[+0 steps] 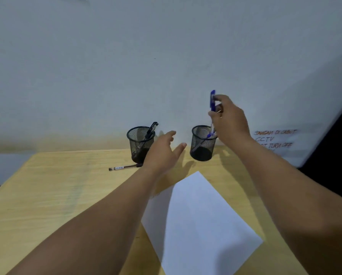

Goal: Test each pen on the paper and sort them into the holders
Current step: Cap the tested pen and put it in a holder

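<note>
Right hand (pixel 230 118) pinching a blue pen (pixel 212 100) upright over the right mesh holder (pixel 203 143), left hand (pixel 163 151) hovering, fingers spread, gripping nothing.

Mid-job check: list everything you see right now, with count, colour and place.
Holders: 2, black mesh, far edge of table; left holder, right holder.
Black pen: 1, leaning in left holder.
Loose pen: 1, dark with clear barrel, lying on table in front of left holder.
Blue pen: 1, upright above right holder, tip inside it.
Paper: 1, white, near side of table, turned cornerwise.
Table: 1, light wood.
Wall note: 1, white, handwritten, right.
Left hand: open, between holders, holding nothing.
Right hand: pinching blue pen.
</note>
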